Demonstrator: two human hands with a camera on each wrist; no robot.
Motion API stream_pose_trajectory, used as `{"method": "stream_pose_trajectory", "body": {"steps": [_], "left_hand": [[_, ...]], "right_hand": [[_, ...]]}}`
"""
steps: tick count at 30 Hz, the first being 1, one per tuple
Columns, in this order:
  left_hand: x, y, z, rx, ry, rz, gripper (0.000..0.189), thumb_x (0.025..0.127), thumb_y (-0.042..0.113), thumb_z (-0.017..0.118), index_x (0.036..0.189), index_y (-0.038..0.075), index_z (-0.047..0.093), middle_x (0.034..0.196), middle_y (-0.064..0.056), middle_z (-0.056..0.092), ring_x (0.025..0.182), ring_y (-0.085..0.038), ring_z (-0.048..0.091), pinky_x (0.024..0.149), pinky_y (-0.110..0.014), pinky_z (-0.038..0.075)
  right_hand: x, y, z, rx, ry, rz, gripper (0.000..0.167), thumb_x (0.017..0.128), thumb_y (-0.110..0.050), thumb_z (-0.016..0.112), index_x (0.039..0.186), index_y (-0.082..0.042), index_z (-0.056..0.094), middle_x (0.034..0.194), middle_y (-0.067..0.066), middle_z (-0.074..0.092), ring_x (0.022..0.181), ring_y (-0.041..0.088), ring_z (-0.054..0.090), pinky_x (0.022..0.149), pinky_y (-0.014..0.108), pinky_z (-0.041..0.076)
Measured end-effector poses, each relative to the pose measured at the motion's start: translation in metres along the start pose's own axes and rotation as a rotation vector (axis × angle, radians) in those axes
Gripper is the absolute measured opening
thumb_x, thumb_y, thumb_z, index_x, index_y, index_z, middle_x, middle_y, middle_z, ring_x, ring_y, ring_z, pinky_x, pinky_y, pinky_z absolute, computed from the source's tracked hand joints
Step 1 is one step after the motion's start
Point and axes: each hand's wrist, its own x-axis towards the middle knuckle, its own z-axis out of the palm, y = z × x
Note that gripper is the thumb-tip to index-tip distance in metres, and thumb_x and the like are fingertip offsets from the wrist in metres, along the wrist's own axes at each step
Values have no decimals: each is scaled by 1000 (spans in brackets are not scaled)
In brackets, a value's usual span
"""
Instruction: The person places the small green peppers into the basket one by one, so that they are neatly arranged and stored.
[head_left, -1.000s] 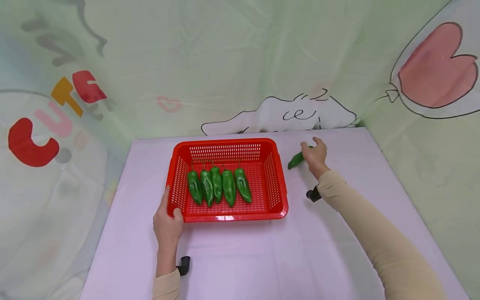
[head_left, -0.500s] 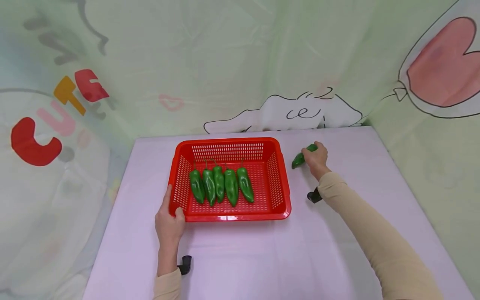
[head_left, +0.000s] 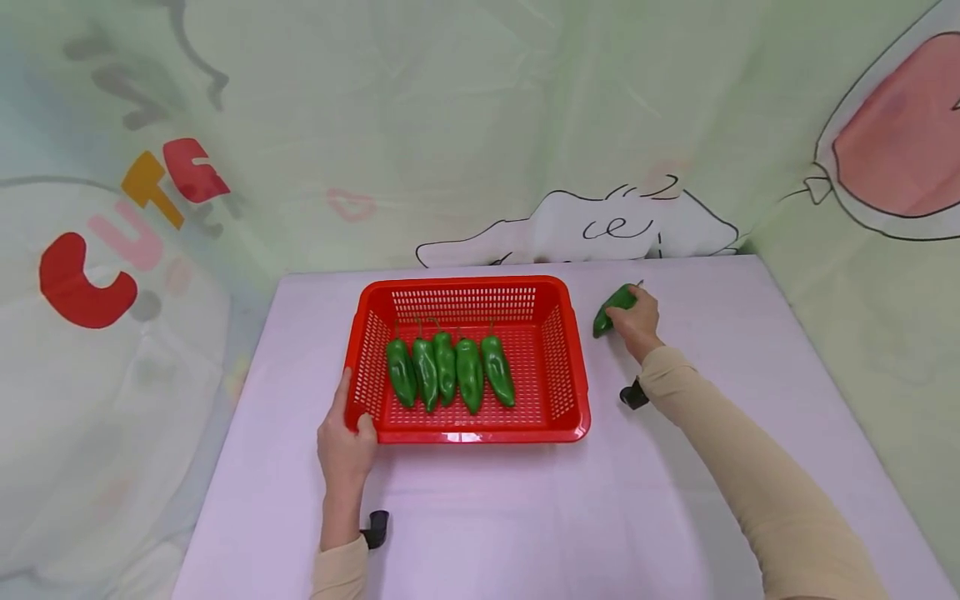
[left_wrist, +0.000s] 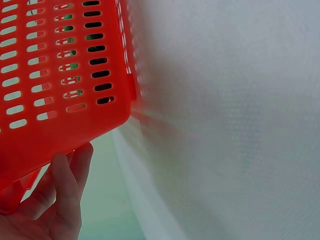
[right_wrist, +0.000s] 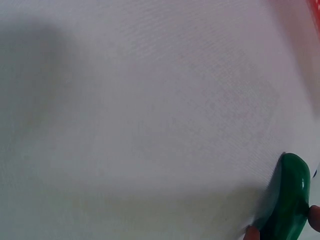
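A red slotted plastic basket stands on the table with several green peppers side by side in it. At its near left corner my left hand grips the rim; in the left wrist view its fingers bend up against the basket's wall. Right of the basket, my right hand pinches another green pepper, its stem pointing away. In the right wrist view that pepper sits between thumb and fingertips, most of the hand being out of frame.
The table has a pale lilac cover. Behind it and at both sides hangs a printed cloth with letters, a heart balloon and a cartoon figure. Small black wrist devices sit by both cuffs.
The right hand's fingers, spread over the lone pepper a second ago, have closed round it. The left hand keeps its hold on the basket. The whole head view has shifted slightly.
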Motion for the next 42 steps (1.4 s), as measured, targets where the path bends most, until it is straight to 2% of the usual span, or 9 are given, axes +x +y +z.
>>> {"method": "stream_pose_trajectory", "body": {"steps": [9, 18, 23, 28, 31, 37, 42], "left_hand": [[0, -1, 2, 8, 0, -2, 71, 81, 2, 51, 150, 17, 44, 143, -14, 53, 116, -38, 60, 83, -57, 54], [1, 1, -2, 1, -9, -1, 70, 82, 2, 51, 151, 16, 43, 145, -12, 52, 122, -37, 57, 90, -56, 51], [1, 2, -2, -3, -14, 1, 70, 82, 2, 52, 151, 15, 43, 145, -13, 52, 120, -38, 58, 91, -56, 51], [-2, 3, -2, -14, -22, -16, 70, 82, 2, 51, 151, 15, 42, 144, -14, 52, 120, -39, 58, 91, -57, 51], [-3, 3, -3, -15, -19, -16, 70, 82, 2, 51, 151, 15, 43, 144, -14, 53, 118, -39, 59, 89, -56, 52], [-2, 3, -3, -14, -9, -5, 69, 83, 2, 50, 150, 14, 44, 145, -13, 52, 119, -38, 58, 89, -56, 51], [-3, 3, -2, -8, -1, 6, 68, 83, 2, 50, 150, 14, 44, 145, -13, 52, 117, -38, 59, 85, -56, 53]], "right_hand": [[1, 3, 0, -3, 22, 12, 71, 87, 1, 53, 153, 2, 26, 154, 27, 27, 138, 39, 30, 113, 47, 31], [-1, 5, -8, 87, 22, 80, 72, 89, 1, 58, 154, 0, 27, 158, 26, 20, 143, 36, 27, 111, 43, 36], [-3, 8, -13, 113, 24, 93, 72, 89, 0, 61, 154, -2, 30, 154, 28, 26, 139, 35, 33, 109, 41, 39], [-4, 14, -16, 122, 23, 96, 65, 90, 1, 59, 151, -4, 37, 144, 28, 40, 127, 32, 45, 96, 29, 49], [-5, 14, -18, 122, 16, 87, 62, 91, 2, 56, 150, -4, 39, 140, 27, 45, 124, 32, 48, 88, 24, 49], [-12, -2, -23, 167, 1, 79, 62, 92, 5, 51, 151, -4, 38, 143, 27, 44, 131, 33, 45, 103, 35, 45], [-18, -19, -27, 197, 5, 33, 62, 89, 10, 46, 150, -2, 40, 146, 27, 43, 133, 35, 45, 106, 39, 42]]}}
